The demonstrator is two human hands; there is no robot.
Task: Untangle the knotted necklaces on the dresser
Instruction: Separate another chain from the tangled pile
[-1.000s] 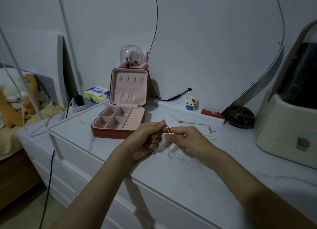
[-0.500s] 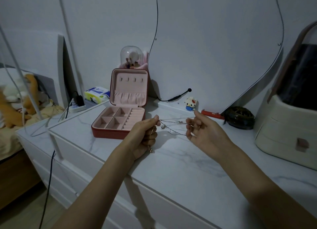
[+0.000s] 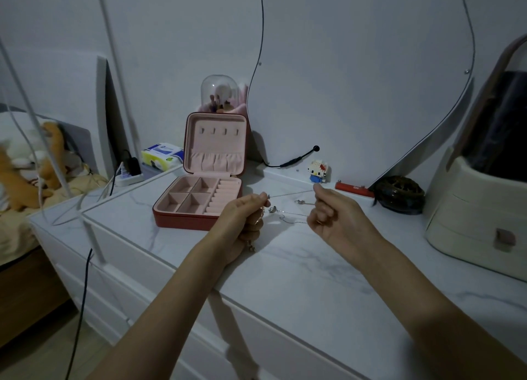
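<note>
Two bare hands are held apart above the white marble-patterned dresser top point(image 3: 299, 271), with thin silver necklaces point(image 3: 288, 208) strung between them. The left hand point(image 3: 242, 223) is curled into a loose fist, thumb and forefinger pinching one chain end, and a small gold-coloured piece hangs below its fingers. The right hand point(image 3: 339, 223) is also curled, its thumb and forefinger pinching the upper strand near the small toy. At least two fine strands run between the hands, the upper one nearly straight, the lower ones sagging with small clasps or charms near the left hand; whether they are knotted together is too fine to tell. Just behind the left hand sits an open red jewelry box point(image 3: 199, 205) with pink lining, its lid upright and its compartments showing nothing inside. Against the wall stand a small block-built cat figure point(image 3: 318, 171), a flat red item point(image 3: 354, 189) with tiny marks too small to read, and a dark round dish point(image 3: 399, 198). A cream case point(image 3: 479, 205) fills the right edge. A yellow and blue tissue pack point(image 3: 161, 156) lies at the left, its printing unreadable
</note>
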